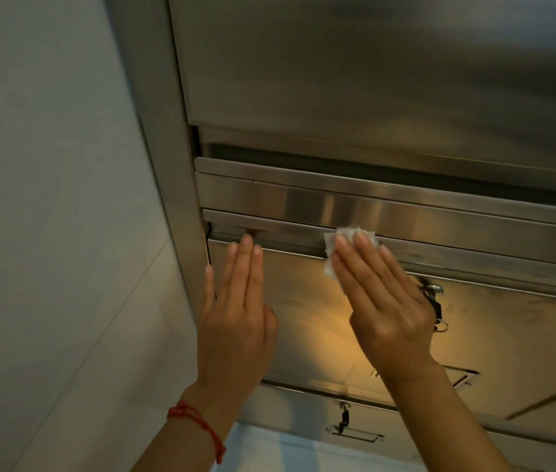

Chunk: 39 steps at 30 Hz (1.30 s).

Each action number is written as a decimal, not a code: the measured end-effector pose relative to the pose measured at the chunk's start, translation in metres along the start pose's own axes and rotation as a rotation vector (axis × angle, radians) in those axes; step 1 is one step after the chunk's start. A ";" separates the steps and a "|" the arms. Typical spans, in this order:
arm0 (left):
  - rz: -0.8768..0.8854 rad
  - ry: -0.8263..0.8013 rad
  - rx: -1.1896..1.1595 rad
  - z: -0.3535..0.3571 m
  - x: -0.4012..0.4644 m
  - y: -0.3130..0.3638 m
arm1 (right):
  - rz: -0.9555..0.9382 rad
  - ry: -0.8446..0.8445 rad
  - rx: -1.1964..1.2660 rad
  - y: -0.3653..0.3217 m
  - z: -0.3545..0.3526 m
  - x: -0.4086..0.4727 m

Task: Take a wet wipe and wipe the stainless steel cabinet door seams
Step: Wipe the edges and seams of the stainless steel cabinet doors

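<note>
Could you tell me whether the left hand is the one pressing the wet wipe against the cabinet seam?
No, the right hand presses the wet wipe on the seam with straight fingers, while the left hand lies flat on the cabinet door.

A crumpled white wet wipe (332,248) is pressed flat against the horizontal seam (440,245) above the brushed steel cabinet door (303,301).

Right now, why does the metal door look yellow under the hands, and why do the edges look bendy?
Head view: the cabinet door mirrors a warm orange glow between the left hand and the right hand pressing the wipe; a bright glare streak sits on the strip above; the top panel is dim and smeary; the wide lens curves the cabinet frame.
</note>
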<state>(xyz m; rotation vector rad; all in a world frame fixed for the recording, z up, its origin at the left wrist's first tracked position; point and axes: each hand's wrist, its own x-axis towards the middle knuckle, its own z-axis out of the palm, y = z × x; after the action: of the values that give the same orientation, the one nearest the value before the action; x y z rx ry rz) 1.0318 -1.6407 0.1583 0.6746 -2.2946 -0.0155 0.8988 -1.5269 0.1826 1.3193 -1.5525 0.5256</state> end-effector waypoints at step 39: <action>0.139 0.025 -0.018 0.014 0.000 0.028 | 0.119 0.019 -0.020 0.007 -0.007 -0.015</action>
<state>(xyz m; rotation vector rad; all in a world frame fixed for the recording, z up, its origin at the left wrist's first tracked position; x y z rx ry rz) 1.0099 -1.6190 0.1534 0.5017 -2.3095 0.0374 0.8939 -1.5115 0.1740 1.2087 -1.6240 0.5936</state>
